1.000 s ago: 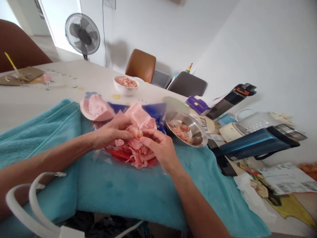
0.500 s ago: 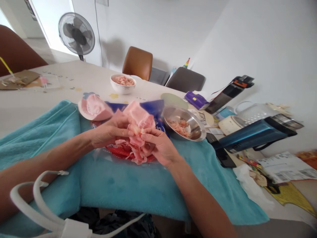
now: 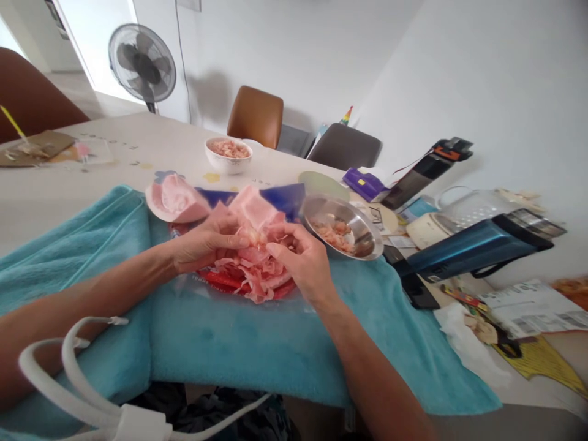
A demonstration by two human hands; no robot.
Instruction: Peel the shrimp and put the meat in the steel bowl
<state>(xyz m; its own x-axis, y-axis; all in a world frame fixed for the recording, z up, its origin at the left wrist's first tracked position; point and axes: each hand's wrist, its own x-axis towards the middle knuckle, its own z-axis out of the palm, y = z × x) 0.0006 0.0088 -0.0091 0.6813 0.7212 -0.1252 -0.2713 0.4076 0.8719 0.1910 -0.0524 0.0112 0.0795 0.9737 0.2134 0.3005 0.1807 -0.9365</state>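
Observation:
Over a heap of torn pink membranes point(image 3: 261, 275), both hands work on a small pale piece of pomelo point(image 3: 255, 237). Thumb and fingers of my left hand point(image 3: 204, 242) pinch it from the left. My right hand point(image 3: 303, 257) is closed at its right side, thumb and index finger curled in at the fruit; the other fingers are partly hidden. Behind the hands stands a piece of thick pink peel point(image 3: 255, 208). A larger cup-shaped peel point(image 3: 174, 199) lies to the left. Under the heap is a red and blue plastic bag point(image 3: 215, 282).
A steel bowl point(image 3: 370, 236) with pink pulp stands right of the hands. Farther back is a white bowl point(image 3: 225, 164) heaped with pulp. A teal towel point(image 3: 239, 349) covers the near table. Bottles, including a blue one point(image 3: 473, 242), a phone point(image 3: 422, 297) and papers crowd the right side.
My right hand has shifted slightly right and up, its fingers more curled. The pink piece that hung below the fingertips now lies lower among the membranes. My left hand has barely moved.

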